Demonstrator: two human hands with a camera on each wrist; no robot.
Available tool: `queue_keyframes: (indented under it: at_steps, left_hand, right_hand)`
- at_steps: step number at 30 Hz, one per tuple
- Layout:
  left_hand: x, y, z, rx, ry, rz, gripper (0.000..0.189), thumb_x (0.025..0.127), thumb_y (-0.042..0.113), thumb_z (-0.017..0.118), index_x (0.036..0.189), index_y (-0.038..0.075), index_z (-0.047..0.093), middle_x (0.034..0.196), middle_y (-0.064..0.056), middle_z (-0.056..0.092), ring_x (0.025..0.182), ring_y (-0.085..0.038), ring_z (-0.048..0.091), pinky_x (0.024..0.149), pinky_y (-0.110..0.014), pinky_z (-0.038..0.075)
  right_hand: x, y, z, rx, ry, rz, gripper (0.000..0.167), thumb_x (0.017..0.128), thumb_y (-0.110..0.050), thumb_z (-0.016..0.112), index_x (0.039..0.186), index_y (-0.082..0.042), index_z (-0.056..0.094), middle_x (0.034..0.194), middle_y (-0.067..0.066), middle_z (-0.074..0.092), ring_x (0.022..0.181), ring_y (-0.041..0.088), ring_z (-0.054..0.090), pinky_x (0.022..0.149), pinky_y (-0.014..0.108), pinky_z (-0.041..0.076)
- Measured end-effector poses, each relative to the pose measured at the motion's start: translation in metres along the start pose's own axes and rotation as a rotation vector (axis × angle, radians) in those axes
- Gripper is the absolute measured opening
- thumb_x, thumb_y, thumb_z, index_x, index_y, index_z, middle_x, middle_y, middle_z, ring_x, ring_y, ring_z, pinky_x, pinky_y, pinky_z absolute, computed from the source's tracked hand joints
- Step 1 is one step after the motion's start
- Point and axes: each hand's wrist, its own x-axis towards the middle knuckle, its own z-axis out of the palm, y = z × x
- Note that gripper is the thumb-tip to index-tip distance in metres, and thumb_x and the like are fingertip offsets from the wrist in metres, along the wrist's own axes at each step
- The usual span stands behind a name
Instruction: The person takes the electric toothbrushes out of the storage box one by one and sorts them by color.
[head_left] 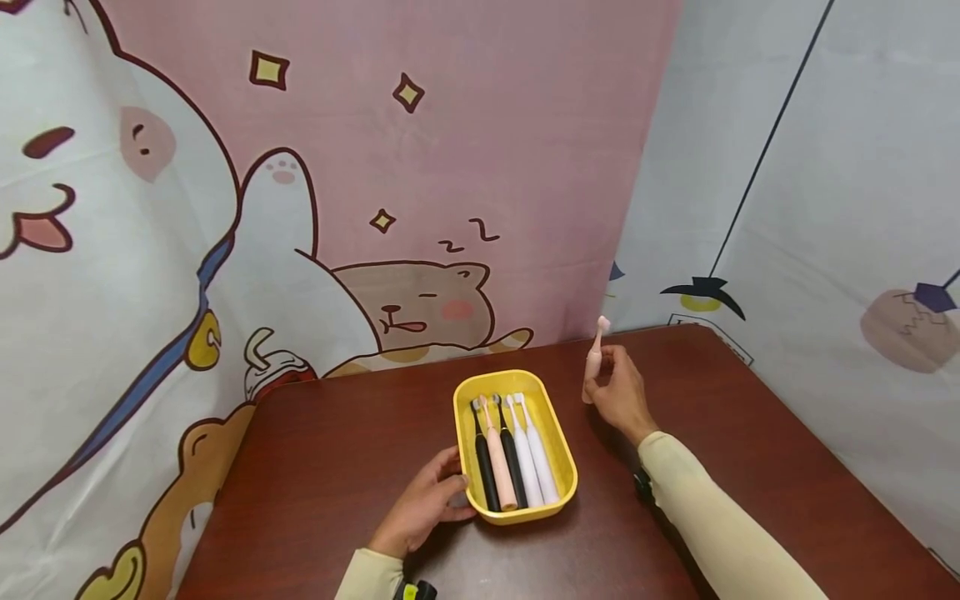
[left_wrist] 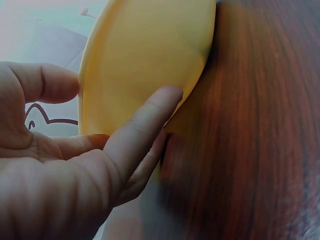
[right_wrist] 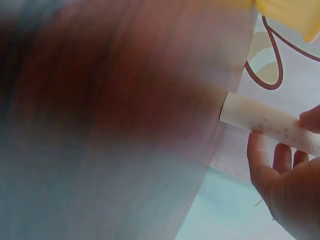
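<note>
My right hand (head_left: 622, 396) pinches a pink electric toothbrush (head_left: 592, 365) between thumb and fingers, right of a yellow tray (head_left: 558, 437). The toothbrush stands nearly upright with its brush head on top; the right wrist view shows the bottom end of its handle (right_wrist: 250, 112). My left hand (head_left: 423, 504) touches the tray's outer left side, its fingers spread along the wall (left_wrist: 145, 60) in the left wrist view. Inside the tray, side by side with heads pointing away, lie a black toothbrush (head_left: 487, 471), a pink one (head_left: 500, 467), another black one (head_left: 513, 467) and two white ones (head_left: 542, 467).
The tray sits on a dark reddish wooden table (head_left: 337, 467). Right behind the table's far edge hangs a pink cloth (head_left: 525, 167) with cartoon animals, and a pale cloth (head_left: 825, 208) hangs along the right side.
</note>
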Motion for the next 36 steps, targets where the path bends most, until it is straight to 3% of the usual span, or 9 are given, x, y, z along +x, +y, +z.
queue_keyframes:
  at_steps: [6,11,18,29,36]
  left_hand:
    - [-0.001,-0.002,0.001,-0.002,-0.008,0.000,0.063,0.104,0.008,0.051,0.162,-0.004,0.029,0.150,-0.034,0.044,0.115,-0.033,0.068,0.089,-0.053,0.064]
    - [0.000,-0.002,-0.003,0.016,-0.008,0.006,0.062,0.105,0.009,0.050,0.161,-0.005,0.027,0.149,-0.034,0.043,0.115,-0.035,0.068,0.089,-0.055,0.064]
    - [-0.002,-0.002,-0.008,0.019,0.007,0.002,0.061,0.106,0.009,0.049,0.162,-0.004,0.028,0.150,-0.035,0.043,0.117,-0.036,0.068,0.090,-0.052,0.064]
    - [-0.001,0.001,-0.003,0.015,-0.031,0.019,0.063,0.106,0.008,0.048,0.163,-0.005,0.025,0.154,-0.035,0.040,0.121,-0.040,0.066,0.092,-0.054,0.063]
    - [0.001,0.000,-0.004,0.001,-0.040,0.018,0.063,0.106,0.008,0.049,0.163,-0.004,0.025,0.155,-0.034,0.040,0.121,-0.039,0.066,0.091,-0.053,0.064]
  right_hand:
    - [-0.010,-0.008,-0.013,-0.007,0.025,0.027,0.057,0.087,-0.006,0.080,0.136,0.000,0.050,0.122,0.023,0.061,0.113,0.040,0.063,0.099,0.056,0.055]
    - [-0.025,-0.034,-0.035,-0.046,0.053,0.052,0.060,0.090,-0.010,0.080,0.140,-0.002,0.049,0.125,0.022,0.060,0.114,0.039,0.065,0.098,0.058,0.057]
    - [-0.040,-0.081,-0.046,-0.104,-0.048,0.012,0.061,0.090,-0.015,0.081,0.143,-0.002,0.053,0.129,0.021,0.061,0.116,0.038,0.063,0.099,0.059,0.058]
    - [-0.056,-0.136,-0.015,-0.099,-0.252,-0.036,0.066,0.088,-0.020,0.083,0.147,-0.008,0.056,0.134,0.018,0.065,0.115,0.035,0.068,0.099,0.056,0.060]
    - [-0.065,-0.161,0.019,-0.056,-0.376,-0.065,0.065,0.087,-0.020,0.085,0.145,-0.008,0.059,0.131,0.014,0.066,0.110,0.032,0.073,0.089,0.045,0.064]
